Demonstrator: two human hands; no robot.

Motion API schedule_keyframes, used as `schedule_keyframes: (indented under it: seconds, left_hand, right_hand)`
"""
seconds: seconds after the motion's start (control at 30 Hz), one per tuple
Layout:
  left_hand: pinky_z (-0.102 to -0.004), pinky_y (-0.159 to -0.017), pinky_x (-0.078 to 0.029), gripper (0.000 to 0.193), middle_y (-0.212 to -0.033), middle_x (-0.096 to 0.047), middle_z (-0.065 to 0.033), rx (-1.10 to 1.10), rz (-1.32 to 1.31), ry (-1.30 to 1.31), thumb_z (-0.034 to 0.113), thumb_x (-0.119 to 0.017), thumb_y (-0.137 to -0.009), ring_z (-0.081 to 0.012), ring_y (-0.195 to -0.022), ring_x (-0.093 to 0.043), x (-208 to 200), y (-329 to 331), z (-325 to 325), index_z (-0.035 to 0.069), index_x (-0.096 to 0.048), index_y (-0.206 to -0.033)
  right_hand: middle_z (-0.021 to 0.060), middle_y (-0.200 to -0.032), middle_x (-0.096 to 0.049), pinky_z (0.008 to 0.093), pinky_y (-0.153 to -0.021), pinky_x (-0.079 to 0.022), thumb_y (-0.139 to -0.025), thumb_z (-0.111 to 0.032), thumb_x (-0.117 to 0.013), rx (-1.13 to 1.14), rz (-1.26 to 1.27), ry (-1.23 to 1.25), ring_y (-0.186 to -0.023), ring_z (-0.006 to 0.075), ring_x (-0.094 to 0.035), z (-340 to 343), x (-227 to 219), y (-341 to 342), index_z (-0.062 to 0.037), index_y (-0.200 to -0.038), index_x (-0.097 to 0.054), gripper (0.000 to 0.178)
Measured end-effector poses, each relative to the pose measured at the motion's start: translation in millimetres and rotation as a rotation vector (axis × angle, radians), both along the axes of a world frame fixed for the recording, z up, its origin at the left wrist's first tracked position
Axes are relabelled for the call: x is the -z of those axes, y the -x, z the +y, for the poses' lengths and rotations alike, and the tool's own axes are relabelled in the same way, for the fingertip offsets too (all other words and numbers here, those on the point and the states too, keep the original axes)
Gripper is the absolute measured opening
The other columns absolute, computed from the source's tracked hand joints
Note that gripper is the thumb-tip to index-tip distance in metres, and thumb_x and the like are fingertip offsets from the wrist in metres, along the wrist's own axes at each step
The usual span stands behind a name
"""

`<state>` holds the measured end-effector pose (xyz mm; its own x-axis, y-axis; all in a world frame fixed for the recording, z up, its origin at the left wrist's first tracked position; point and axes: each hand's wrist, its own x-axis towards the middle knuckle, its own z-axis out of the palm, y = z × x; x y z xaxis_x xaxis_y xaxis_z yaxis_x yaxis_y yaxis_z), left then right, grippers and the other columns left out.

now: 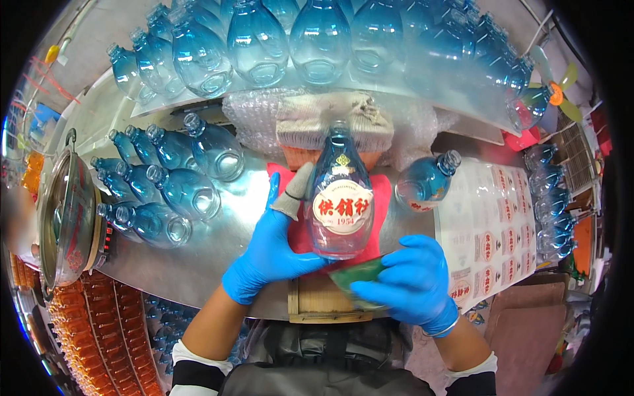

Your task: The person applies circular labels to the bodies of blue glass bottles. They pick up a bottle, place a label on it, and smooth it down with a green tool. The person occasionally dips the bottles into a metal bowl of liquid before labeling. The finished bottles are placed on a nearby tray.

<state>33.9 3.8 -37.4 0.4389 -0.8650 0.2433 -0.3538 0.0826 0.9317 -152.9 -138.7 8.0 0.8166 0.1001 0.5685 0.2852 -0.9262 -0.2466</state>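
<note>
A clear blue glass-like bottle (342, 173) lies over a pink cloth (298, 231) in the middle, its neck pointing away from me. A round white label with red print (343, 207) is on its upper face. My left hand (264, 247), in a blue glove, grips the bottle, thumb at its base and fingers along its left side; a grey cloth sleeve (294, 193) covers one finger. My gloved right hand (416, 280) is closed on a flat green scraper-like piece (356, 276), just off the bottle's lower right. Its far edge is blurred.
Several blue bottles (185, 191) stand at left, with more (257, 46) along the back shelf. A labelled bottle (426, 178) is at right beside a label sheet (489, 231). A folded cloth pad (330, 125) lies behind the bottle's neck. A lidded pan (66, 218) stands far left.
</note>
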Motion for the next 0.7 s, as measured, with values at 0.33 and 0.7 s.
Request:
schedule_keyframes:
  seconds: [0.33, 0.7]
  left_hand:
    - [-0.0323, -0.096, -0.038, 0.071, -0.122, -0.049, -0.0133, 0.054, 0.695, -0.284, 0.024, -0.071, -0.076, -0.0196, -0.112, -0.048, -60.9, -21.1, -24.8, -0.004, -0.034, -0.130]
    - [-0.0291, -0.080, -0.050, 0.034, -0.098, -0.063, -0.0092, 0.016, 0.882, -0.503, 0.014, -0.066, -0.079, -0.0157, -0.087, -0.061, -81.2, -27.8, -55.3, -0.001, -0.058, -0.107]
  right_hand:
    - [0.0048, -0.099, -0.056, 0.0176, -0.053, -0.041, -0.069, -0.019, -0.077, 0.360, 0.386, -1.466, -0.060, 0.0020, -0.047, -3.3, 5.8, -36.8, -0.0024, -0.117, -0.048, 0.058]
    - [0.0100, -0.114, -0.055, 0.0203, -0.059, -0.045, -0.064, -0.023, -0.081, 0.212, 0.388, -1.426, -0.068, 0.0062, -0.052, 7.1, 16.0, -56.7, -0.0004, -0.136, -0.028, 0.092]
